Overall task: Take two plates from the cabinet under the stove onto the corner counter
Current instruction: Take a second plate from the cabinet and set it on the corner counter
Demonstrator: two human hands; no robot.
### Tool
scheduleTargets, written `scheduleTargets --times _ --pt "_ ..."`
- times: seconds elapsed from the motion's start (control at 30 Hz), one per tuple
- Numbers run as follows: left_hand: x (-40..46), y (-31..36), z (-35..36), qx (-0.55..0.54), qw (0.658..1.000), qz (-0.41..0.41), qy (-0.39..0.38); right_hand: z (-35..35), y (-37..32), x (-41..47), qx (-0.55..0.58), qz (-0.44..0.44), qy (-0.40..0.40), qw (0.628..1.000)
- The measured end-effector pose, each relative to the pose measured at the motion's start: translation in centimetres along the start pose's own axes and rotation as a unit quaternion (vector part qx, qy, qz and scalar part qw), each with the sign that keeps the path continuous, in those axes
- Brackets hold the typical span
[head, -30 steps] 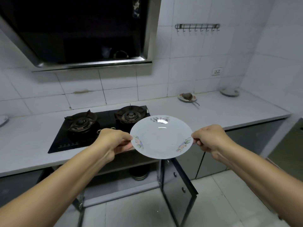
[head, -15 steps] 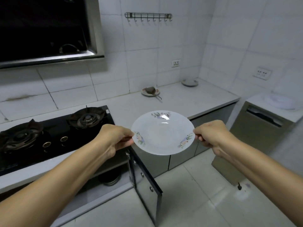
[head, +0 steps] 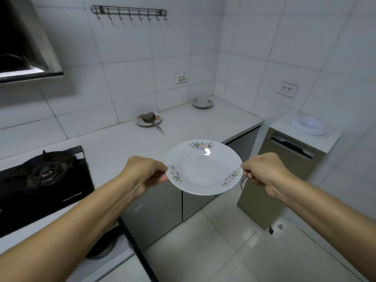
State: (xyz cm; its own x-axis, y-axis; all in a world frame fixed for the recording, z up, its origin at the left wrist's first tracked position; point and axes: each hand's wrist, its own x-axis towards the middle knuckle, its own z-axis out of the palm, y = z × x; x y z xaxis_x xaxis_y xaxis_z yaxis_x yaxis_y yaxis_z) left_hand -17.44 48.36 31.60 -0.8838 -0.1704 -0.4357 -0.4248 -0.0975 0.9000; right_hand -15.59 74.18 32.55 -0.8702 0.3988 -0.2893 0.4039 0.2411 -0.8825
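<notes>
One plate [head: 203,169] gripped at opposite rims by two hands: left [head: 142,171], right [head: 264,169].

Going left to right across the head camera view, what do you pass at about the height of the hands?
Gas stove → left hand → flowered plate held at its rim by both hands → right hand → beige cabinet beside the counter.

White round plate [head: 203,169] with three floral sprays on its rim, held level in the air at opposite edges, above the floor just before the front edge of the worktop [head: 126,143].
</notes>
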Motion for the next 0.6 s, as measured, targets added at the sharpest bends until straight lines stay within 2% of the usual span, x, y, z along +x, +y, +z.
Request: scheduleTargets --times 0.37,0.6 --pt "13.3 4.9 8.3 0.037 0.998 -0.005 -0.05 -0.5 -2.8 13.1 0.014 0.017 0.05 0.999" --pt "20.9 7.9 14.0 0.034 0.998 -0.01 -0.052 -1.4 -4.9 22.4 0.002 0.026 0.053 0.998"
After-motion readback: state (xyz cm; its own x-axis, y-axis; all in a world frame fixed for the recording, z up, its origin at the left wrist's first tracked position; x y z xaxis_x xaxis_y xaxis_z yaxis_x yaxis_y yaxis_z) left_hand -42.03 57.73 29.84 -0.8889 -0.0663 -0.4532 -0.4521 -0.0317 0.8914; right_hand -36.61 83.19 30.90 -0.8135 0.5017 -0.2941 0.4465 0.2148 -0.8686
